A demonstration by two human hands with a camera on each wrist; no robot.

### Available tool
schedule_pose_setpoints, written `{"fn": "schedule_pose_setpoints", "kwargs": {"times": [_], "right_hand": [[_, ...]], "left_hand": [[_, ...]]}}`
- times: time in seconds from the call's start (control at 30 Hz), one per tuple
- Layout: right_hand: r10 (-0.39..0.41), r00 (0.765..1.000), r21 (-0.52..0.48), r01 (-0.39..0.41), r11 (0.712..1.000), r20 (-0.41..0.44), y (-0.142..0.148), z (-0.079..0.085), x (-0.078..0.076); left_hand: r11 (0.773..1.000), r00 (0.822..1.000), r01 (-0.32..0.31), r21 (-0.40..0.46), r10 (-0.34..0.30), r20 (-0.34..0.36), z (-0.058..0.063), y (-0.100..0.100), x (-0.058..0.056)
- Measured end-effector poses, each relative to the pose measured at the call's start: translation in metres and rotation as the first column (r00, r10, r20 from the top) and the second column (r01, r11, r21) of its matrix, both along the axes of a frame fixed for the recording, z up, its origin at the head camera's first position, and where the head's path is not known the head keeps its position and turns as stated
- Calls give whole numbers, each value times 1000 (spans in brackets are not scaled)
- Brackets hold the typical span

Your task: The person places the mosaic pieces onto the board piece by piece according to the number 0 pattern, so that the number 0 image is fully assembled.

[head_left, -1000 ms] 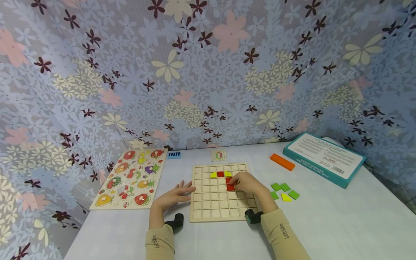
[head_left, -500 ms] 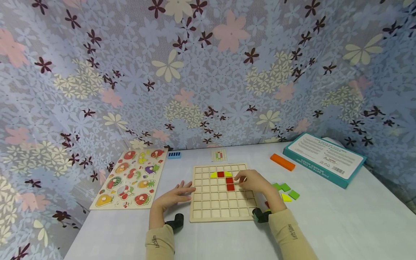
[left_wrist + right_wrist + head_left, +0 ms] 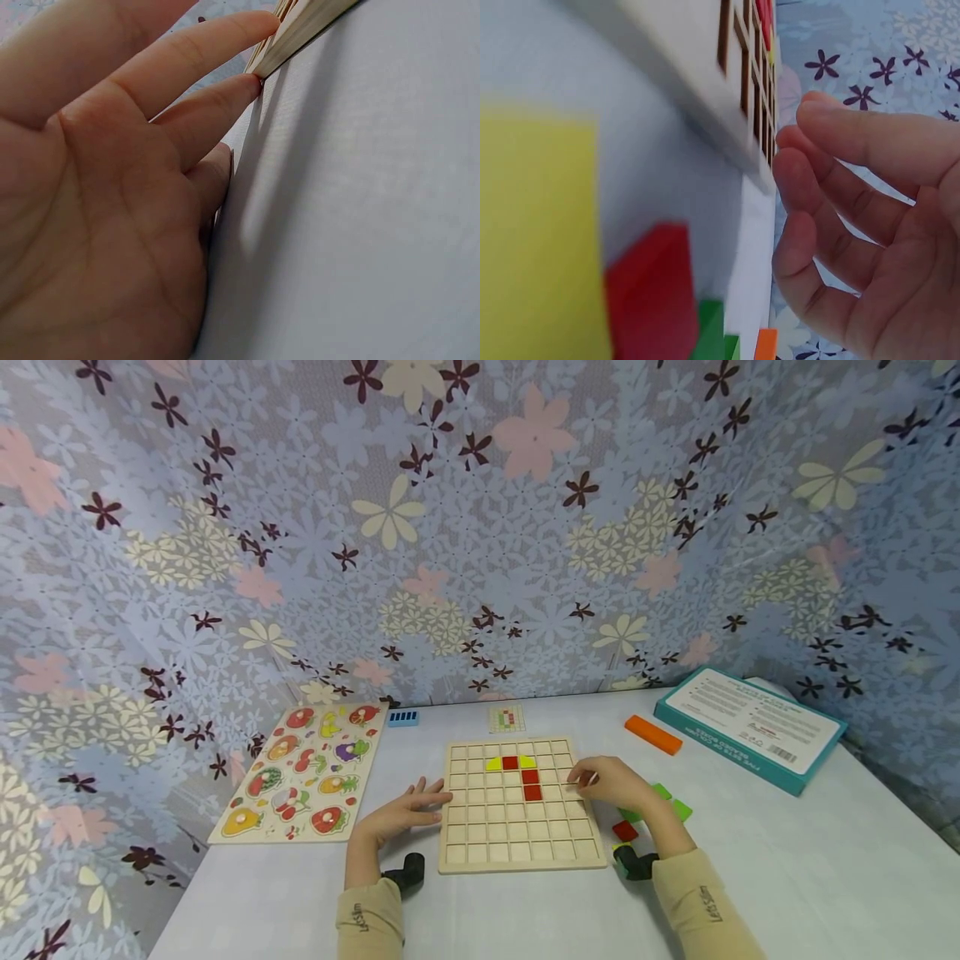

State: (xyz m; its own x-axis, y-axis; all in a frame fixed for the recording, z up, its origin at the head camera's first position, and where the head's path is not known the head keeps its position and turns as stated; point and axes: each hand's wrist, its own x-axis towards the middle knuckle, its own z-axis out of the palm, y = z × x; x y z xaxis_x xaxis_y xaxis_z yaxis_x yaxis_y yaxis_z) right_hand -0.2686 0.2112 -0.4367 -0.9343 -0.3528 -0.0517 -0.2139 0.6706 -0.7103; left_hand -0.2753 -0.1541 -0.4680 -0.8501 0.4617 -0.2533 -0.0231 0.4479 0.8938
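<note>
A wooden grid board (image 3: 487, 831) lies in front of me. Red square tiles (image 3: 532, 792) and yellow tiles (image 3: 493, 765) with a slanted side sit in its upper cells. My left hand (image 3: 405, 812) rests at the board's left edge; in the left wrist view its extended fingertips touch the rim. Over the right edge hovers my right hand (image 3: 611, 783), its fingers loosely bent and nothing between them in the right wrist view. Beneath that arm are a loose red tile (image 3: 625, 831), a yellow tile (image 3: 540, 240) and several green tiles (image 3: 681, 810), partly hidden.
A small card with a coloured grid pattern (image 3: 507, 719) lies behind the board. To the left is a fruit peg puzzle (image 3: 360, 793), with a small blue block (image 3: 403, 718) beside it. An orange bar (image 3: 652, 735) and a teal box (image 3: 765, 764) lie at the back right.
My right hand has let go of the red tile on the board and moved right, to the board's edge. A loose red tile on the table has come into view. The left hand stays put.
</note>
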Motion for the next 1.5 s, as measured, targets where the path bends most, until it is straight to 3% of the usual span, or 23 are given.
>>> {"fn": "schedule_pose_setpoints", "kwargs": {"times": [0.17, 0.47, 0.83, 1.17, 1.5], "right_hand": [[29, 999, -14, -29, 999, 28, 10, 0, 6], [-10, 996, 23, 8, 1000, 91, 22, 0, 13], [80, 988, 40, -86, 995, 131, 37, 0, 21], [210, 965, 26, -216, 976, 159, 46, 0, 27], [201, 967, 52, -211, 976, 155, 45, -1, 26]], "left_hand": [[1000, 1000, -1, -6, 1, -4, -2, 0, 0], [1000, 1000, 7, -4, -7, -14, -1, 0, 1], [1000, 1000, 3, -7, -3, -17, -1, 1, 1], [1000, 1000, -1, -16, 1, -14, 0, 1, 1], [1000, 1000, 1, -24, -1, -27, 0, 1, 2]]}}
